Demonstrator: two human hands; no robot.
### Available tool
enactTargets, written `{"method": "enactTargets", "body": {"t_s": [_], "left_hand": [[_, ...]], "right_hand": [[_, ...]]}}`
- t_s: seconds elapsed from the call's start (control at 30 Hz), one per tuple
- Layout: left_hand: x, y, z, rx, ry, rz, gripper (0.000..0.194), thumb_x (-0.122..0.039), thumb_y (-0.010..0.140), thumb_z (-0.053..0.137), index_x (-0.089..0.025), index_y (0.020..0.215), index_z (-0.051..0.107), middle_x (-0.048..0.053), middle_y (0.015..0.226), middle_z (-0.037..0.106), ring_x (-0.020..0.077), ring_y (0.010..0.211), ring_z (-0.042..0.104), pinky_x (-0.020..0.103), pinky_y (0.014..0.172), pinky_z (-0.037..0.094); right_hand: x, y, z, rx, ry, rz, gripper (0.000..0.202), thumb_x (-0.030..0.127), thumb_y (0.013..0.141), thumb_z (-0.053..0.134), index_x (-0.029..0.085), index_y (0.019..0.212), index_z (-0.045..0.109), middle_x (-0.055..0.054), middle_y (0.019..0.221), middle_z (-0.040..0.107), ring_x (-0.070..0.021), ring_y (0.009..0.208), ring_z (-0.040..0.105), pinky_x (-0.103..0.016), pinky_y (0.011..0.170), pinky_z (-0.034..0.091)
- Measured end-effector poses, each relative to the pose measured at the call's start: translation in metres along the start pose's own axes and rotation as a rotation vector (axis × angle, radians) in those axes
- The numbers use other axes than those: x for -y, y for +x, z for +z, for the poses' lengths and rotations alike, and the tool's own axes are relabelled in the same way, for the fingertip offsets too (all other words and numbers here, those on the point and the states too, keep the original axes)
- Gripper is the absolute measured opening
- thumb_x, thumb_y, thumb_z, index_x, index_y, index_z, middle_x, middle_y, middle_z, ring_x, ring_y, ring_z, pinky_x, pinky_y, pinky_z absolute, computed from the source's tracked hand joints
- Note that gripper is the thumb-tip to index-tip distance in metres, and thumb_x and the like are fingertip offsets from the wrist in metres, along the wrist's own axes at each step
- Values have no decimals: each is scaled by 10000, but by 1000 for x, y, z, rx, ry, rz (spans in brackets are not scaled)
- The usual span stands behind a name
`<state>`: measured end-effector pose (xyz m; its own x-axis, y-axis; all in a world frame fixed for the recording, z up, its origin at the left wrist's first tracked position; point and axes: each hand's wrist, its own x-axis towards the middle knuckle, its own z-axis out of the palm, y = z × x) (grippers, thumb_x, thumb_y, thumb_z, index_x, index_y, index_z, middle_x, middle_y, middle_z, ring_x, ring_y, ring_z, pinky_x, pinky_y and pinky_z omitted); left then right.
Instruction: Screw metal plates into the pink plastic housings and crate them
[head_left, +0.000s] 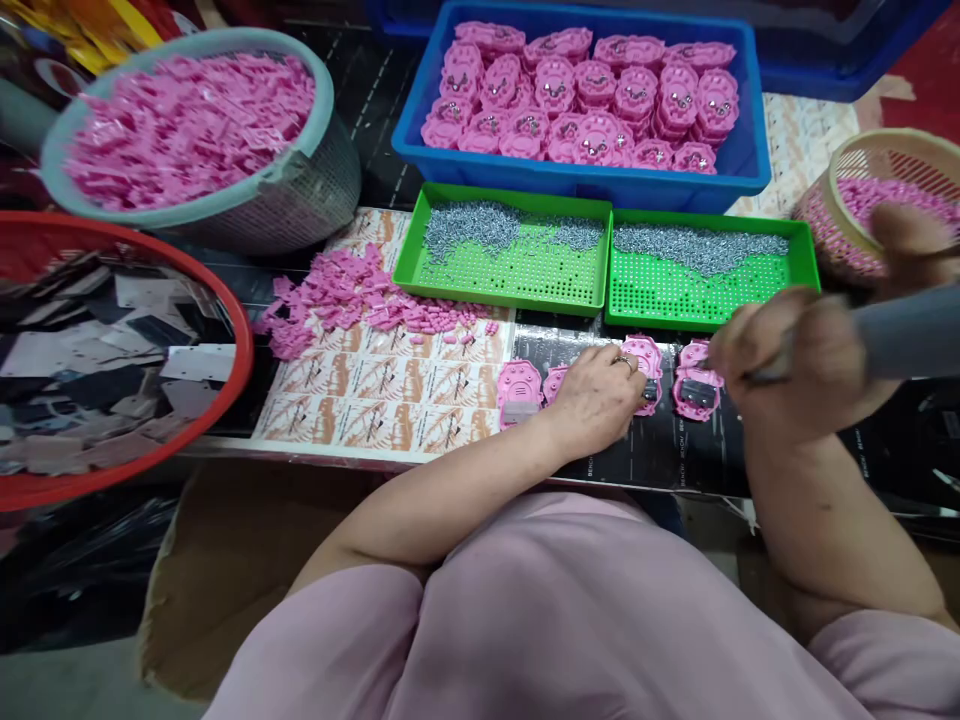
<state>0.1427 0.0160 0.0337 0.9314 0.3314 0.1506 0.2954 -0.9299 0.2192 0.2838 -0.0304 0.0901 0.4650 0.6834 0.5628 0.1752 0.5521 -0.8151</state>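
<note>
My left hand [604, 392], with a ring on one finger, lies over a row of pink plastic casings at the bench edge. Its bent fingers press on a pink casing [642, 352], and the palm hides part of another. My right hand [799, 360] is closed around a grey electric screwdriver [919, 330], blurred by motion. The tool's tapered end points left, towards a pink casing with a dark plate [699, 393]. Whether the tip touches it I cannot tell. Farther left lies a pink casing with a pale plate [519, 385].
Two green trays [510, 293] of small metal screws stand behind the hands. Beyond is a blue bin [577, 185] of stacked pink casings. Loose pink parts [341, 290] lie left, near a grey-green basket [315, 185] and red basket [241, 340]. A beige basket [840, 165] stands right.
</note>
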Motion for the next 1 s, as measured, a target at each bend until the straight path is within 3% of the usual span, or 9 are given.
{"method": "enactTargets", "body": {"t_s": [0.07, 0.13, 0.17, 0.3, 0.5, 0.77, 0.9, 0.93, 1.0], "left_hand": [[1, -1, 0, -4, 3, -1, 204, -316, 918, 573, -137, 934, 670, 81, 922, 669, 253, 971, 562, 358, 817, 410], [1, -2, 0, -8, 6, -1, 224, -331, 925, 569, -138, 962, 674, 76, 939, 669, 252, 977, 562, 356, 821, 404], [2, -2, 0, -8, 6, 1, 229, -333, 928, 566, -137, 975, 675, 74, 947, 668, 251, 980, 562, 357, 827, 402], [2, -4, -1, -7, -15, 4, 281, -367, 939, 544, -132, 1026, 670, 76, 972, 662, 247, 988, 558, 361, 847, 396], [3, -5, -4, -1, -48, 8, 342, -427, 933, 541, -132, 1046, 669, 91, 978, 663, 240, 978, 552, 363, 852, 401], [5, -7, -2, -10, -115, 25, 404, -448, 908, 574, -105, 1114, 636, 102, 1051, 644, 254, 1032, 542, 378, 924, 414], [7, -9, -5, -39, -106, 24, 558, -523, 848, 631, -86, 1195, 598, 120, 1168, 621, 283, 1137, 512, 402, 998, 384], [8, -9, -6, -39, -98, 25, 592, -539, 831, 645, -83, 1204, 592, 125, 1202, 612, 292, 1173, 498, 412, 1015, 371], [9, -9, -7, -26, -80, 29, 598, -543, 820, 659, -86, 1199, 595, 131, 1260, 594, 298, 1225, 475, 424, 1033, 357]], "right_hand": [[-10, 22, 2, -175, -6, -83, 381, 446, 822, 641, 235, 572, 446, 66, 397, 352, -100, 289, 373, -257, 273, 279], [-28, 40, 2, -359, -36, -148, 359, 465, 764, 713, 248, 665, 445, 96, 389, 363, -95, 280, 362, -239, 274, 265], [-37, 47, 2, -387, -52, -161, 350, 468, 743, 739, 259, 753, 458, 113, 393, 379, -97, 274, 357, -237, 274, 268], [-62, 51, 2, -270, -149, -147, 359, 480, 807, 687, 273, 981, 450, 126, 416, 386, -98, 278, 342, -261, 302, 293], [-62, 44, 5, -199, -206, -76, 373, 499, 833, 651, 302, 1090, 465, 108, 434, 372, -111, 302, 350, -292, 344, 294], [-63, 40, 6, -189, -283, -48, 329, 494, 838, 647, 331, 1069, 479, 94, 456, 392, -119, 333, 395, -321, 369, 341], [-61, 42, 9, -207, -293, -62, 426, 543, 815, 653, 342, 1132, 450, 101, 445, 394, -124, 325, 369, -328, 358, 332], [-58, 44, 8, -252, -287, -78, 438, 563, 799, 660, 338, 1109, 448, 102, 441, 391, -124, 328, 367, -323, 356, 328], [-48, 48, 4, -222, -234, -48, 422, 608, 785, 647, 327, 1022, 440, 96, 452, 393, -118, 352, 384, -307, 366, 331]]}}
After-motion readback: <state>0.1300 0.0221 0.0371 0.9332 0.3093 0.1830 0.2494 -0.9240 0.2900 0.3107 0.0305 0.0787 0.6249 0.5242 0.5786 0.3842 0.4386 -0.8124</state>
